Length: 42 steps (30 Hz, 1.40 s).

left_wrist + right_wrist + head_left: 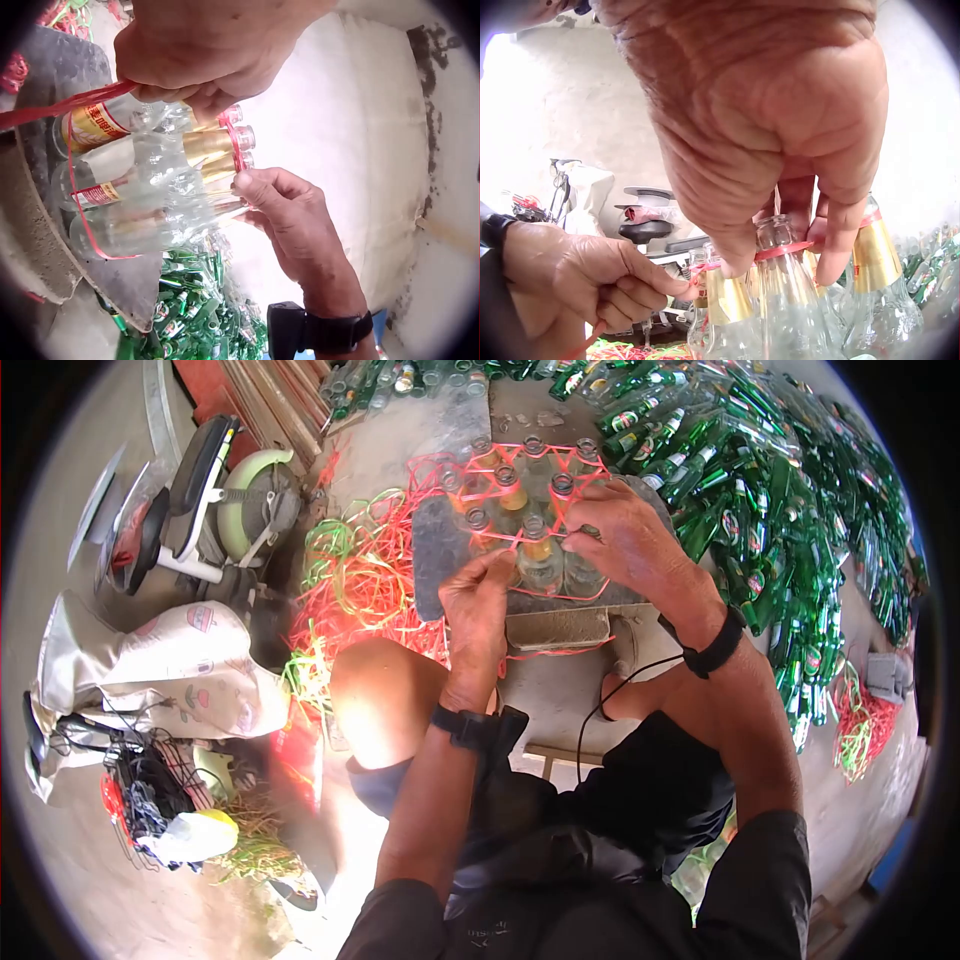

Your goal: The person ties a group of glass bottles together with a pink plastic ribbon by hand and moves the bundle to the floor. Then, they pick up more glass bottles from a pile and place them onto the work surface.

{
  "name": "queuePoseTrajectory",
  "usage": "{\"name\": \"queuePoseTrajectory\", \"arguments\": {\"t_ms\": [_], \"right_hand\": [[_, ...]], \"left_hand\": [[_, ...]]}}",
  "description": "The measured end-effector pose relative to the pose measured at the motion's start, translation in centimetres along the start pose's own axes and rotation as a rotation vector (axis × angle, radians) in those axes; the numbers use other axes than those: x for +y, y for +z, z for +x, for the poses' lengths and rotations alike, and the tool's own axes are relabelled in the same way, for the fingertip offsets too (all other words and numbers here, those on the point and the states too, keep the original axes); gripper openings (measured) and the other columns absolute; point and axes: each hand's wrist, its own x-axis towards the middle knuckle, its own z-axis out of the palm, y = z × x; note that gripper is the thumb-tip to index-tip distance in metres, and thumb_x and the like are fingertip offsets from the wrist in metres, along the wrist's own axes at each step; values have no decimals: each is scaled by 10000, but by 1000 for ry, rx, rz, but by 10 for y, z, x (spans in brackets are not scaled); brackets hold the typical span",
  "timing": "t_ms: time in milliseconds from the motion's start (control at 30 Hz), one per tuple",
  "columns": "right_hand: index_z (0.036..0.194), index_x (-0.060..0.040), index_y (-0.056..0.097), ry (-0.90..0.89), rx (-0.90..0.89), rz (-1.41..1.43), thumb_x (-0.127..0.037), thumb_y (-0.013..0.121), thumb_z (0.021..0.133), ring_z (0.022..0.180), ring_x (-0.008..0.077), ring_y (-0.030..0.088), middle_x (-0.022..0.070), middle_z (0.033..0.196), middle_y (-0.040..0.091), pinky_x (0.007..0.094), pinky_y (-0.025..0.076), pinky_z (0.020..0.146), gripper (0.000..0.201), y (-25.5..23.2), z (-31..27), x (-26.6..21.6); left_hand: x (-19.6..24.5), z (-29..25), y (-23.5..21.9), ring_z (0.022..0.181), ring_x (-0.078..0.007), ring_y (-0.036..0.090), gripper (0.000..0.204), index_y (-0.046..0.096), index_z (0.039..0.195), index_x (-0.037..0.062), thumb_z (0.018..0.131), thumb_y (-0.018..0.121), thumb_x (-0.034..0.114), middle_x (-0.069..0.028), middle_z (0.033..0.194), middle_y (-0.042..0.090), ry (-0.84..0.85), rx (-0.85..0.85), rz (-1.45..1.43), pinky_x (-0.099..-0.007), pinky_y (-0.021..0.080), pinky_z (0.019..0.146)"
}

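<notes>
Several clear glass bottles (541,572) with gold neck labels stand grouped on a dark board (430,550), red plastic strap (73,172) running around their necks and lower bodies. My left hand (476,610) pinches the red strap at the near left of the group; in the left wrist view a length of strap (67,103) trails from this hand (210,49). At the right side, my right hand (635,540) has its fingers around a bottle neck (778,231) and on the strap there, as the right wrist view shows (765,127).
Loose red and green straps (370,580) lie in a heap left of the board. Green bottles (760,530) are piled at the right and back. A chair (190,510) and a cloth-covered object (200,670) stand at the left. A brick-like block (556,630) is under the board's near edge.
</notes>
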Motion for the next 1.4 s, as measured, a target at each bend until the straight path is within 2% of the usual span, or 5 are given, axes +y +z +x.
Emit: {"name": "queuePoseTrajectory", "arguments": {"t_ms": [533,800,1133,1233,1400], "right_hand": [[926,-67,670,-119,-105,-134,-36,695,818,925,353,649,130,910,646,471,547,783,115,-9,49,-17],[1014,-16,694,83,-769,-65,-50,633,856,872,302,668,145,941,674,406,530,769,173,5,82,-9],[1039,-30,702,214,-905,61,-85,663,848,976,302,667,138,1008,683,379,532,863,202,11,90,-3],[908,-27,706,119,-868,143,-110,639,813,703,349,661,158,722,642,421,517,643,143,17,93,1],[841,-7,617,-41,-944,-272,-183,700,861,879,368,675,172,896,634,502,524,746,195,15,101,-18]], "left_hand": [[-8,25,16,661,-60,553,125,817,913,-14,852,806,94,11,746,699,-99,29,-33,-255,450,593],[-13,26,25,578,-48,511,127,820,860,-4,809,799,110,30,633,652,-106,109,-48,-269,406,525],[-33,32,32,548,-67,521,199,814,816,17,817,812,216,5,582,643,29,185,-65,-309,457,568],[-38,31,33,545,-69,524,259,804,800,9,830,826,266,2,573,632,126,206,-45,-325,462,561],[-38,32,34,537,-76,516,308,775,770,-7,852,816,286,-7,553,599,28,236,39,-333,455,550]]}}
